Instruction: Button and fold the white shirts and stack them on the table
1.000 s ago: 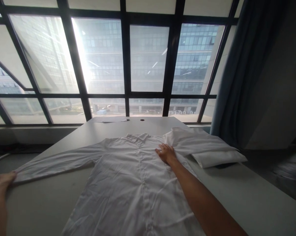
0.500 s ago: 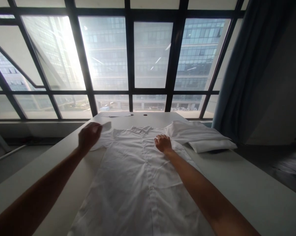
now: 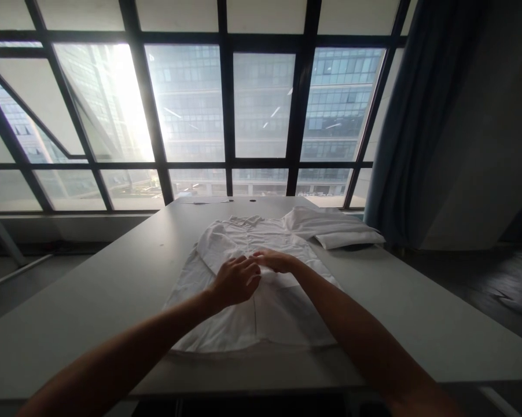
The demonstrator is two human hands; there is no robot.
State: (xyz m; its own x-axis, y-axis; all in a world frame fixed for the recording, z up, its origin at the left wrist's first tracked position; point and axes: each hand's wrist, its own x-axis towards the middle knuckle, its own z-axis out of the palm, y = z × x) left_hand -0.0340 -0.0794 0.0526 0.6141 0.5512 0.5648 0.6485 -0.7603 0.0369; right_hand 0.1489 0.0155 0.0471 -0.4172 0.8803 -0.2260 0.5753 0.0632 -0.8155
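A white button-front shirt [image 3: 226, 330] lies spread on the table, its collar [image 3: 246, 220] pointing at the window. The sleeve on the left side [image 3: 217, 246] is folded inward over the shirt's front. Over the middle of the shirt, my left hand [image 3: 237, 281] is closed with bent fingers on the end of that sleeve. My right hand [image 3: 275, 260] meets it there, its fingers pinched on the same white cloth; the fingertips of both hands partly hide each other. The other sleeve [image 3: 317, 223] stretches out to the right.
The white table [image 3: 126, 272] runs toward the window [image 3: 261, 110]. Folded white cloth [image 3: 350, 238] lies at the table's right edge, partly under the sleeve. A blue curtain [image 3: 404, 127] hangs at the right. A metal frame [image 3: 4, 237] stands at the left.
My left hand has carried the sleeve end from the left side to the middle of the shirt. My right hand has left its flat rest on the shirt front and met it. The view has shifted slightly.
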